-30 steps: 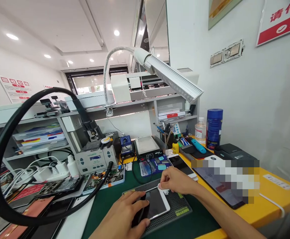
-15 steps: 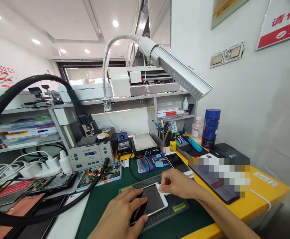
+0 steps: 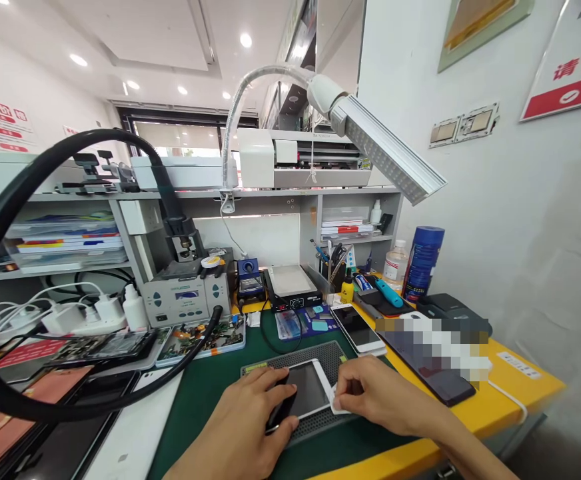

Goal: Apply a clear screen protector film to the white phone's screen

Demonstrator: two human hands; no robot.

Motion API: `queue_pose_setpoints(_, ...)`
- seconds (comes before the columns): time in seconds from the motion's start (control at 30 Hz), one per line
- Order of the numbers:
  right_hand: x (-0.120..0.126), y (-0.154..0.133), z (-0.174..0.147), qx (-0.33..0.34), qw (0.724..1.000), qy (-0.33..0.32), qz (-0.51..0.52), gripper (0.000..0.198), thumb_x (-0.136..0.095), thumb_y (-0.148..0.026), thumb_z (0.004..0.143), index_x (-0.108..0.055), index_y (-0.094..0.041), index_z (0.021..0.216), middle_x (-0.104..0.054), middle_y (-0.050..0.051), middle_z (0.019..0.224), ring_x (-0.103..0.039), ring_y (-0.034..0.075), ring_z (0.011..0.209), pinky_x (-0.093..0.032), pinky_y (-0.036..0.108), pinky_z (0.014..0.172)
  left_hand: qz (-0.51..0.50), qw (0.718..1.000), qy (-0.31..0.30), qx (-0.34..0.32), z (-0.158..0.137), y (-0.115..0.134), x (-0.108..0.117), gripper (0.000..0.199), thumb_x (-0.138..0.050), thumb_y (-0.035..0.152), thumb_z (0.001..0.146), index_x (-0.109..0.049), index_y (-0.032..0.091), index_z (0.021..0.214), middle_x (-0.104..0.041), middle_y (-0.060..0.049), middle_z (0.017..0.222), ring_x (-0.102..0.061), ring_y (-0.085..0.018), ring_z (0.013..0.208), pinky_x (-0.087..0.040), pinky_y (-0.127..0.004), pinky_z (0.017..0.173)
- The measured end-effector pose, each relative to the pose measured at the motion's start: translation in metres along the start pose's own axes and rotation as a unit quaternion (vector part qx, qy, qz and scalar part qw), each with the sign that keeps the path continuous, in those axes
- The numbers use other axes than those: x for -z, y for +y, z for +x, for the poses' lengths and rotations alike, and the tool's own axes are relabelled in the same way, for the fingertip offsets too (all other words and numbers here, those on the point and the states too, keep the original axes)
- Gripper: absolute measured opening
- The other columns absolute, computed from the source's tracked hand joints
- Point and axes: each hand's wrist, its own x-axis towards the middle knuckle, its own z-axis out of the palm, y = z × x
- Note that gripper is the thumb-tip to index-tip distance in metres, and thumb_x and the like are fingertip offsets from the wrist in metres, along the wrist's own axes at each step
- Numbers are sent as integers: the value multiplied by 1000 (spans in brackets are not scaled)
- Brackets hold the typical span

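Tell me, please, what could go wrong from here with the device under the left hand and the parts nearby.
The white-framed device might slide on the perforated mat if the right hand pushes the white wipe hard against its edge. The left hand seems to touch the screen and could smudge it. The black hose appears to end over the tray of small parts, so a knock might scatter them.

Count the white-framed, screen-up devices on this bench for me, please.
2: one white-framed device on the grey mat, partly under the left hand; a second one beyond the right hand. More may be hidden in the pile at left.
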Motion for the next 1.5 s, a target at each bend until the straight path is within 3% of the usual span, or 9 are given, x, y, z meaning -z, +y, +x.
queue_pose_setpoints(0.23, -17, -17, -7, 92, 972, 47, -212, 23, -54, -17, 95, -65, -20, 75, -68, 2, 82, -63, 17, 74, -34, 26, 63, -29, 999, 17, -9, -3, 2, 2, 44, -59, 42, 91, -68, 30, 132, -59, -3, 146, -54, -33, 133, -43, -51, 114)
queue_pose_setpoints(0.5, -33, -45, 2, 123, 949, 31, -290, 20, -51, -20, 96, -66, -18, 83, -71, 5, 86, -68, 21, 78, -34, 30, 63, -38, 999, 10, 2, -1, 1, 2, 41, -47, 28, 96, -70, 32, 130, -60, 0, 145, -54, -28, 135, -38, -49, 117)
queue_pose_setpoints(0.7, -51, -71, 13, 132, 951, 6, -278, 19, -52, -20, 94, -70, -15, 94, -75, 11, 99, -70, 25, 88, -38, 32, 67, -57, 997, 9, -49, 5, -7, 7, 59, -42, 4, 83, -72, 35, 123, -67, 2, 136, -62, -21, 124, -45, -38, 110)
queue_pose_setpoints(0.83, -70, -79, 21, 133, 953, -7, -271, 21, -53, -19, 92, -71, -12, 102, -75, 14, 102, -70, 28, 93, -41, 32, 70, -56, 998, -13, -37, 10, -14, 17, 61, -42, 5, 81, -66, 27, 133, -76, -6, 114, -69, -28, 107, -54, -41, 93)
queue_pose_setpoints(0.9, -76, -83, 23, 131, 957, -1, -260, 21, -53, -18, 92, -71, -11, 101, -74, 15, 102, -70, 28, 93, -41, 33, 70, -66, 996, -40, -41, 14, -19, 22, 67, -44, 6, 79, -59, 23, 142, -73, -8, 123, -67, -30, 112, -53, -44, 96)
queue_pose_setpoints(0.97, -80, -86, 25, 130, 960, 3, -248, 20, -53, -16, 92, -71, -12, 99, -74, 14, 101, -71, 28, 91, -41, 33, 68, -78, 993, -67, -53, 19, -25, 27, 71, -47, 5, 76, -56, 24, 144, -67, -4, 136, -62, -28, 125, -49, -41, 105)
queue_pose_setpoints(1.13, -84, -94, 30, 136, 964, -3, -228, 16, -58, -18, 90, -72, -14, 93, -75, 12, 96, -72, 27, 85, -35, 32, 60, -124, 982, -120, -74, 30, -37, 34, 77, -48, 0, 68, -56, 18, 142, -67, -3, 137, -59, -23, 131, -48, -35, 109)
queue_pose_setpoints(1.3, -90, -92, 36, 133, 970, 6, -202, 13, -60, -20, 86, -72, -17, 91, -75, 9, 93, -72, 24, 81, -31, 31, 57, -180, 972, -133, -77, 33, -44, 33, 77, -45, -2, 68, -57, 21, 140, -67, -3, 137, -62, -18, 128, -50, -34, 108)
queue_pose_setpoints(1.5, -102, -89, 47, 125, 985, -8, -122, 15, -63, -21, 84, -78, -21, 84, -78, 6, 89, -72, 23, 83, -38, 27, 63, -217, 964, -128, -83, 32, -51, 28, 74, -43, -2, 70, -57, 18, 140, -66, -4, 137, -61, -16, 128, -50, -30, 107)
